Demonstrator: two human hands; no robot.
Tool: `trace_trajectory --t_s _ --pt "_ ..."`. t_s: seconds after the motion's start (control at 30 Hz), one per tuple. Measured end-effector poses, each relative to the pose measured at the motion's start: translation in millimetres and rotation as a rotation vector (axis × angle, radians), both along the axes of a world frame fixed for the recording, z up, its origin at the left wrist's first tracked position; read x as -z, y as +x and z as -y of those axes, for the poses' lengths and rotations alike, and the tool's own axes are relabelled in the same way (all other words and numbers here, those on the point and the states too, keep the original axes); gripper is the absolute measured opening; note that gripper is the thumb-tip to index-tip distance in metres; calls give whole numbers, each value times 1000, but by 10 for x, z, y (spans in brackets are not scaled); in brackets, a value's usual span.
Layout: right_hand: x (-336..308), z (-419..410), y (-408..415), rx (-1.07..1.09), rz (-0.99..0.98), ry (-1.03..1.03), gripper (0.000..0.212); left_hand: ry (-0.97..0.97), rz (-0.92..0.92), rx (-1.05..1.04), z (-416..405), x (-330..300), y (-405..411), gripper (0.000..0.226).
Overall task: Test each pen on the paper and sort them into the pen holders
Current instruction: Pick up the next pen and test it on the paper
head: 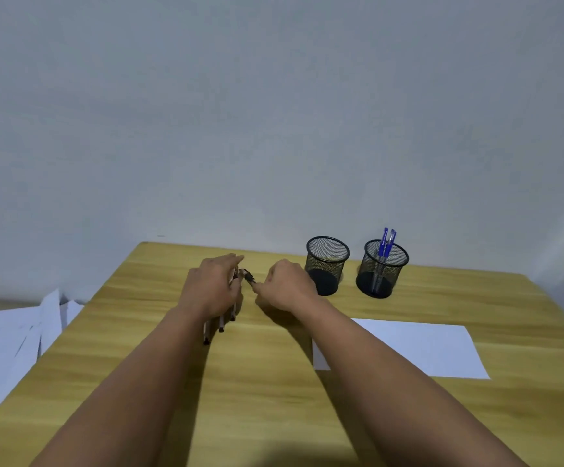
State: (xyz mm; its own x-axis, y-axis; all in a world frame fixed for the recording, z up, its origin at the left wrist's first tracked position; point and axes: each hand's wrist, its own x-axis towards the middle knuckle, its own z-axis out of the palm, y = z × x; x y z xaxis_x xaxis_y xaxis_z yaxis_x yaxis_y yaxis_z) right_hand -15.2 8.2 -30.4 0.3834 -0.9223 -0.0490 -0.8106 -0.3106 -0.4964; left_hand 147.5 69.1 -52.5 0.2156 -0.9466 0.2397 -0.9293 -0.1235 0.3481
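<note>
A person's left hand (214, 285) grips a bundle of pens (220, 323) over a wooden tabletop (179, 392), their pale barrels and dark tips poking out below the palm toward the near side. The right hand (287, 287) pinches the dark end of one pen (249, 277) between the two hands. At the far right stand two black mesh pen holders: the left holder (327, 264) shows no pens, the right holder (381, 268) has two blue-capped pens (386, 244). A white sheet of paper (419, 348) lies near right. Loose papers (11, 342) lie off the tabletop's left edge. Any print on the pens is too small to read.
</note>
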Motion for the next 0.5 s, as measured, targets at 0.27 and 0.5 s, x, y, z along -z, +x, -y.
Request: trace_trajectory --t_s 0.27,0.5 --pt "-525 35 -881 155 795 397 7 -83 31 96 26 -320 -406 22" --pt "-554 -59 -1313 256 992 344 28 -126 -149 346 -9 -657 -1225 21"
